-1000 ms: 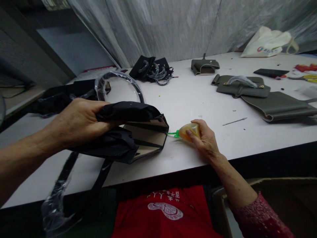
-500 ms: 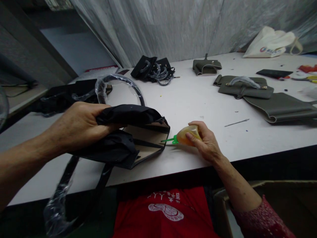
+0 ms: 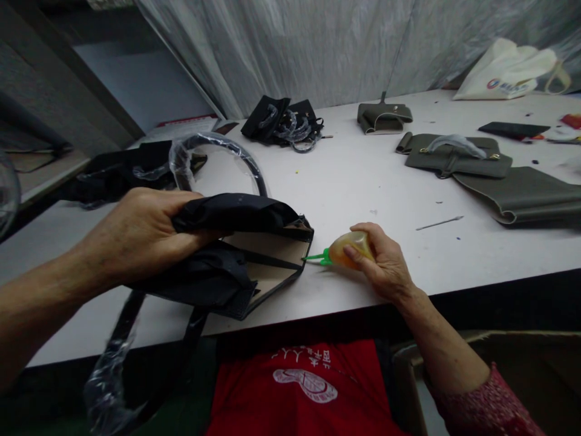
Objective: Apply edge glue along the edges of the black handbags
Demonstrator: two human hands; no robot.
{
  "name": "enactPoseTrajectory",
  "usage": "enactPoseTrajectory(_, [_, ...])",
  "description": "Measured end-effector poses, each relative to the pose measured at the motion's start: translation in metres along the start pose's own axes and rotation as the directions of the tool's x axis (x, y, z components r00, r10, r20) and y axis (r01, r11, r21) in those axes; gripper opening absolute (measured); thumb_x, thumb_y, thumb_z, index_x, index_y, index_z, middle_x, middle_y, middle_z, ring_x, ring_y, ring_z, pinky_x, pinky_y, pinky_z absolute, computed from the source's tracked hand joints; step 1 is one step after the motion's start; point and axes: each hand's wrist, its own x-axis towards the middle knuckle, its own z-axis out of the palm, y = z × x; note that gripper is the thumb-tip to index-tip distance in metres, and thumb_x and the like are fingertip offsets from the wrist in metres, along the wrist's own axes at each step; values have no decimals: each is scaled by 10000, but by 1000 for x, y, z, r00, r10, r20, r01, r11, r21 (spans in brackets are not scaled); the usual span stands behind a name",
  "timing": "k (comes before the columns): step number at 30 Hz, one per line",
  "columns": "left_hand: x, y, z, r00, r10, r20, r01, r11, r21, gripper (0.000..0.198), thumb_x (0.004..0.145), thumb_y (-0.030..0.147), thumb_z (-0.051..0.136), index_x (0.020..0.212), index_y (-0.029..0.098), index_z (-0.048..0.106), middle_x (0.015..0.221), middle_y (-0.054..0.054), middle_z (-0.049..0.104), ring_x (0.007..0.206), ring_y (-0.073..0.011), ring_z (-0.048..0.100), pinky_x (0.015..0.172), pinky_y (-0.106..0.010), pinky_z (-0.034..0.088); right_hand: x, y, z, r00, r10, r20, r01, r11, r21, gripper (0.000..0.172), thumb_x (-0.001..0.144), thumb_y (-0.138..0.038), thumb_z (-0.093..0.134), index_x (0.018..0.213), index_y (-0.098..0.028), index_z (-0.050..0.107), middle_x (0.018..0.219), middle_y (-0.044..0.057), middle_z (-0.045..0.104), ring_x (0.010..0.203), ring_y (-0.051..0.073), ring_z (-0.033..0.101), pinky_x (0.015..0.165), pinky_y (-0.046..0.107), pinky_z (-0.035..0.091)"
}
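My left hand (image 3: 149, 233) grips a black handbag (image 3: 240, 212) lying on its side, thumb and fingers closed on its dark lining. The bag's opening faces right and shows a beige inner face. Its two handles, wrapped in clear plastic, stick out above and below. In my right hand (image 3: 381, 260) is a squeeze bottle (image 3: 347, 249) of amber glue-like liquid, with the fingers wrapped round it. The bottle's green nozzle (image 3: 316, 257) points left, its tip at the right edge of the bag's opening. Part of my left fingers is hidden by the lining.
Black bag pieces with plastic-wrapped handles (image 3: 290, 124) lie at the back, and more black pieces (image 3: 131, 169) at left. Grey-green bag parts (image 3: 458, 156) and a thin metal tool (image 3: 439, 223) are on the right. A white cloth bag (image 3: 508, 72) stands far right.
The nozzle has drawn slightly right, from inside the bag's opening to its edge. The bag and my left hand stay almost in place, while the view has shifted a little.
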Motion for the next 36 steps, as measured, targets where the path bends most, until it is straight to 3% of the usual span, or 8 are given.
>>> enactPoseTrajectory(2, [-4,1,1,1000,23,-10,-23,1000,15,288,799,475,638,809,209,748,609,50,661,493,-96,589,463,-158,390,0,-1,0,999,12,49,-14,999,41,312,923,-468,652,1148,-264,582,916,9,634,733,174,598,685,329,502])
enactPoseTrajectory(6, [-11,2,3,999,31,-14,-30,999,42,249,809,452,635,794,226,740,628,54,671,510,-94,594,472,-170,386,-2,0,1,999,15,-44,-14,1000,18,321,919,-453,652,1156,-252,575,983,29,629,783,185,598,722,347,505])
enactPoseTrajectory(10, [-15,1,5,1000,26,-15,-25,998,62,244,824,442,627,807,224,736,671,43,692,553,-100,621,501,-178,408,-3,0,3,1000,11,18,-12,999,32,313,922,-468,657,1144,-260,584,957,22,626,770,182,596,692,334,502])
enactPoseTrajectory(14, [-20,2,7,999,35,-12,-35,999,36,220,814,416,608,788,230,723,713,31,708,587,-116,647,517,-189,438,-1,1,5,996,13,-88,-16,999,-31,333,921,-466,648,1161,-250,570,1043,50,638,824,201,607,738,362,510])
enactPoseTrajectory(18, [-25,6,8,1000,25,-6,-25,1000,19,182,807,380,608,782,238,720,730,37,712,597,-110,654,531,-191,454,-2,-4,3,998,66,-4,-66,998,13,331,922,-489,646,1145,-255,573,922,18,632,726,183,598,669,346,508])
enactPoseTrajectory(23, [-31,10,11,999,26,-29,-26,1000,4,186,831,405,629,865,263,745,794,44,734,638,-113,676,591,-205,492,-5,-22,-1,999,-25,-45,23,999,-40,317,930,-438,651,1178,-260,567,1032,42,637,820,199,621,734,362,523])
enactPoseTrajectory(28, [-39,10,16,1000,16,-26,-16,1000,-20,194,843,402,611,891,272,748,888,28,763,727,-138,713,644,-224,527,0,-35,-1,989,-127,73,135,984,-120,309,948,-443,631,1174,-243,564,995,49,635,790,195,619,708,353,528])
enactPoseTrajectory(36, [-45,7,23,999,31,-38,-32,999,-26,176,859,358,623,950,262,740,945,26,766,776,-122,716,705,-209,528,17,-47,1,968,-207,146,234,950,-206,319,954,-475,599,1153,-227,575,1012,69,665,809,209,635,702,354,532])
